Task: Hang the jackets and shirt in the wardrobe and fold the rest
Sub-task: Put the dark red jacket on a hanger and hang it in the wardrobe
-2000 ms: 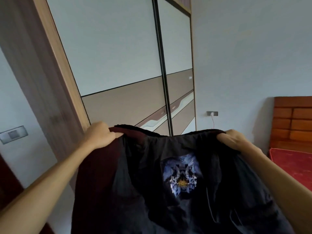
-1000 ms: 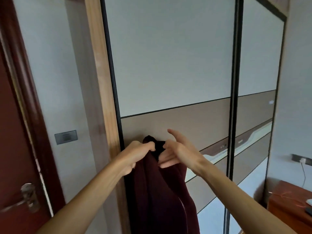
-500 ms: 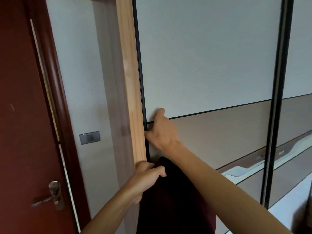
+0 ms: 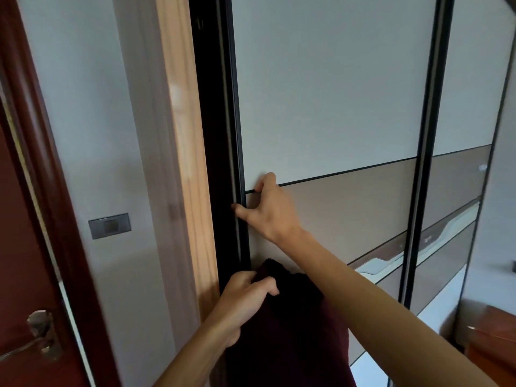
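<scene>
You faced the wardrobe [image 4: 469, 79], and its left door [image 4: 329, 93] stood a narrow dark gap [image 4: 213, 135] off the wooden frame [image 4: 181, 135]. The jacket [image 4: 293, 336], dark maroon, hung bunched low in front of that door, just below your right arm. Your left hand [image 4: 245, 300] gripped it in a closed fist at its top edge. Your right hand [image 4: 272, 210] had its fingers [image 4: 238, 209] hooked on the door's left edge, thumb raised against the panel. The step looked to be sliding the door right. It called for a level sideways pull along the track, not outward, with fingertips clear of the gap. The jacket needed holding away from that edge so no cloth could catch as the door ran
</scene>
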`<state>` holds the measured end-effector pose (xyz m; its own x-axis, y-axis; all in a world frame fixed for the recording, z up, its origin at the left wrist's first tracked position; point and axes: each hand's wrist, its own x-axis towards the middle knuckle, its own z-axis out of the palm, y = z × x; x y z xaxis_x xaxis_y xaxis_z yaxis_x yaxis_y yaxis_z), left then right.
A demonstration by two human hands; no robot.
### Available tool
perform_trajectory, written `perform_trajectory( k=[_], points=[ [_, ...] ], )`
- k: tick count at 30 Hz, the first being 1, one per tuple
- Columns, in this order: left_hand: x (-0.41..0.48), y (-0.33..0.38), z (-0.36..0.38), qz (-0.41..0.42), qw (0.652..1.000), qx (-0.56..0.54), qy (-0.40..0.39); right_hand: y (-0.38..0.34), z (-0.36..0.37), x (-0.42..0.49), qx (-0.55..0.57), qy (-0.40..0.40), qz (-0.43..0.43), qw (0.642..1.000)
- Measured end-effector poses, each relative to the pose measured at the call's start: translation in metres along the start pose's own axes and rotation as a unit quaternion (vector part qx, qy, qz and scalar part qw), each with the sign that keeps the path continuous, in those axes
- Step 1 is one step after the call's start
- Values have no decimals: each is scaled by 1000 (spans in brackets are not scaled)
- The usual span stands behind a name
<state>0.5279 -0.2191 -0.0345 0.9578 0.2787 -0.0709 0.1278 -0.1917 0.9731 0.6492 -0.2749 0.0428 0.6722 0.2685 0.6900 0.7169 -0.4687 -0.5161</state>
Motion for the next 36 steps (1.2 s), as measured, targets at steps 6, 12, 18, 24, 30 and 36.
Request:
perform_trajectory(
  k=[6, 12, 18, 24, 30, 36],
  points=[
    [22, 7, 23, 4, 1000, 12, -9, 38, -15, 11, -6, 10, 9, 1000],
    [55, 24, 51, 22, 999, 5, -36, 92, -31, 32, -21, 35, 41, 998],
    [90, 37, 87, 31, 998, -6, -56, 150, -60, 51, -92, 140, 80, 983],
    [133, 46, 123, 31, 995, -11, -89, 211, -86, 77, -133, 191, 138, 963],
    [183, 61, 161, 22, 992, -1, -121, 270, -118, 103, -168, 216, 194, 942],
    [236, 68, 203, 15, 989, 26, -144, 333, -146, 130, -192, 243, 237, 921]
  ],
)
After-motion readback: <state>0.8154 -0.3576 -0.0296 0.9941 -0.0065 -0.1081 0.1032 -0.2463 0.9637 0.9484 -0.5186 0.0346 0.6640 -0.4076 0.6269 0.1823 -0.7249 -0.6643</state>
